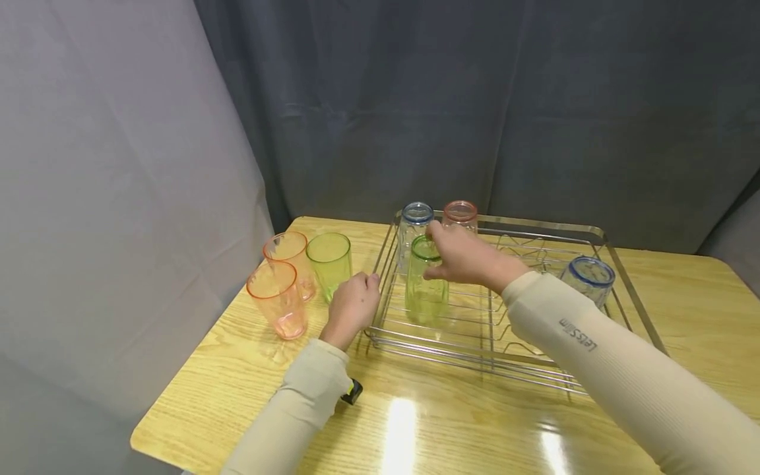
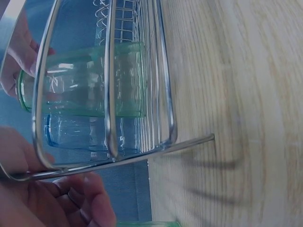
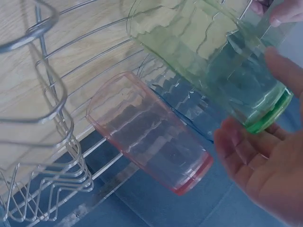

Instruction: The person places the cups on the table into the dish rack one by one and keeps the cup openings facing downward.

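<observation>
My right hand [image 1: 466, 254] holds a clear green drinking glass [image 1: 426, 290] by its thick base, thumb on one side and fingers on the other, as the right wrist view shows. The glass is upside down over the left part of the wire dish rack [image 1: 469, 340]. At the rack's left edge, my left hand [image 1: 355, 300] grips the rim, with the wire between thumb and curled fingers in the left wrist view. Behind the green glass stand an upturned blue-based glass [image 1: 410, 231] and a red-based glass [image 3: 151, 137].
Left of the rack, two orange glasses [image 1: 278, 300] and another green glass [image 1: 328, 260] stand upright on the wooden table [image 1: 237, 382]. Another blue-based glass [image 1: 588, 280] sits upturned at the rack's right side. Grey curtains [image 1: 380, 119] hang behind the table.
</observation>
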`<state>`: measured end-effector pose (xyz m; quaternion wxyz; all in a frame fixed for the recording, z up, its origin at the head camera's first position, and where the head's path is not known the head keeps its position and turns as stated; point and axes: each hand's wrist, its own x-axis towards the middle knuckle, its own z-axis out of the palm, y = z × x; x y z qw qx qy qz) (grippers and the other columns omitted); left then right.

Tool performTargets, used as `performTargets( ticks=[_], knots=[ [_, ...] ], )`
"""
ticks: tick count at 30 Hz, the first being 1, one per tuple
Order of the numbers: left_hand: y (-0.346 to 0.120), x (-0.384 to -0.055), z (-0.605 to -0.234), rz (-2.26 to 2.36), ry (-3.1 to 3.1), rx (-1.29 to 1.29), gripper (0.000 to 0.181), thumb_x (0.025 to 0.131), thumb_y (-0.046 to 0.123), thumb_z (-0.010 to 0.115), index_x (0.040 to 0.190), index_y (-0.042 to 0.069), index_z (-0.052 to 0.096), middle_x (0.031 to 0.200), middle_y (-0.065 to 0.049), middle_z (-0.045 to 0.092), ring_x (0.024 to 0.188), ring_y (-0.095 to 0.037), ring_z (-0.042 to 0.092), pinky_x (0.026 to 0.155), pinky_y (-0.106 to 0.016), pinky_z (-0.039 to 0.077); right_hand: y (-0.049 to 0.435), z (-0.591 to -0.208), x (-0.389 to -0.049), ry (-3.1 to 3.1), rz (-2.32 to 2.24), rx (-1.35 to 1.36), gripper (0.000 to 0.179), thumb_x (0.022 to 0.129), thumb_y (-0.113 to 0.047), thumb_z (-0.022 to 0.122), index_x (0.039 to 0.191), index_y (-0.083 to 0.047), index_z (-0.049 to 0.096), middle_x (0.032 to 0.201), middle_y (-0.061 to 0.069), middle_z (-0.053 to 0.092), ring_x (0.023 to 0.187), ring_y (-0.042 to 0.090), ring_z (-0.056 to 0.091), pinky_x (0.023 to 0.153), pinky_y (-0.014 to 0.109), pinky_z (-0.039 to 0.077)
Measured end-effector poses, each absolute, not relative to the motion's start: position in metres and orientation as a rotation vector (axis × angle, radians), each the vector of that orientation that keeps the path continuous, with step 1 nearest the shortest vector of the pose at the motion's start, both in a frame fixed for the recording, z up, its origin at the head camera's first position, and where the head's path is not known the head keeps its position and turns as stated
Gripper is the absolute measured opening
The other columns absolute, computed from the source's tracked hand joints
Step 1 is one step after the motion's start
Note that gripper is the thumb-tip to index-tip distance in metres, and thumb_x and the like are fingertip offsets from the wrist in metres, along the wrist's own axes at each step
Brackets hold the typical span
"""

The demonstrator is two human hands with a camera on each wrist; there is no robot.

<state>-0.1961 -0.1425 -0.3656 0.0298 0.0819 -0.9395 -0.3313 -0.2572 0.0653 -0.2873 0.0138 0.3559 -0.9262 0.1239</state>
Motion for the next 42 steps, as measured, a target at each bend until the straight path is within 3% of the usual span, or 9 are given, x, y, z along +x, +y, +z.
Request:
performTargets(
  ticks=[8,12,19,28,34,42],
  knots=[
    [-0.138,-0.193,-0.365,-1.028,-2.895,0.236,0.044,0.107,0.038,0.032,0.078,0.012,0.054,0.062,-0.002,0.048,0.051,-0.017,0.044,0.046,-0.029,0.035,0.069,-0.287,-0.254,-2.87,0.301,1.069,0.052,0.085,-0.01,0.075,0.131,0.005,0.053,0.132,0.028,0.05,0.123,0.042,0.051,0.102,0.055,0.047],
    [-0.139,-0.191,-0.36,-1.035,-2.886,0.242,0.045,0.107,0.038,0.031,0.078,0.012,0.053,0.062,-0.002,0.047,0.051,-0.016,0.043,0.046,-0.029,0.035,0.069,-0.284,-0.255,-2.841,0.303,1.073,0.044,0.086,-0.002,0.069,0.127,0.004,0.055,0.128,0.026,0.051,0.115,0.04,0.057,0.096,0.052,0.051],
    [-0.136,-0.191,-0.361,-1.049,-2.895,0.244,0.045,0.107,0.04,0.03,0.079,0.013,0.053,0.063,-0.003,0.048,0.052,-0.018,0.044,0.048,-0.03,0.036,0.07,-0.282,-0.256,-2.841,0.287,1.064,0.032,0.084,-0.005,0.073,0.11,0.0,0.055,0.115,0.02,0.056,0.102,0.033,0.061,0.086,0.048,0.054],
    [-0.133,-0.191,-0.362,-1.064,-2.886,0.248,0.045,0.106,0.041,0.031,0.081,0.013,0.056,0.065,-0.004,0.051,0.056,-0.02,0.049,0.05,-0.033,0.039,0.077,-0.277,-0.25,-2.92,0.334,1.033,0.033,0.091,-0.013,0.066,0.119,0.003,0.059,0.128,0.024,0.058,0.118,0.039,0.06,0.099,0.054,0.05],
    [-0.136,-0.193,-0.363,-1.051,-2.867,0.247,0.044,0.107,0.039,0.032,0.079,0.013,0.054,0.065,-0.004,0.05,0.056,-0.021,0.048,0.05,-0.033,0.038,0.076,-0.276,-0.244,-2.938,0.317,1.071,0.046,0.092,-0.012,0.063,0.135,0.003,0.055,0.135,0.027,0.053,0.119,0.044,0.059,0.101,0.056,0.049],
    [-0.143,-0.193,-0.363,-1.072,-2.874,0.265,0.045,0.107,0.04,0.031,0.08,0.012,0.053,0.065,-0.004,0.049,0.054,-0.019,0.045,0.05,-0.032,0.037,0.069,-0.281,-0.242,-2.94,0.318,1.087,0.052,0.092,-0.015,0.065,0.14,0.001,0.05,0.133,0.027,0.054,0.117,0.041,0.059,0.1,0.054,0.049]
  ],
)
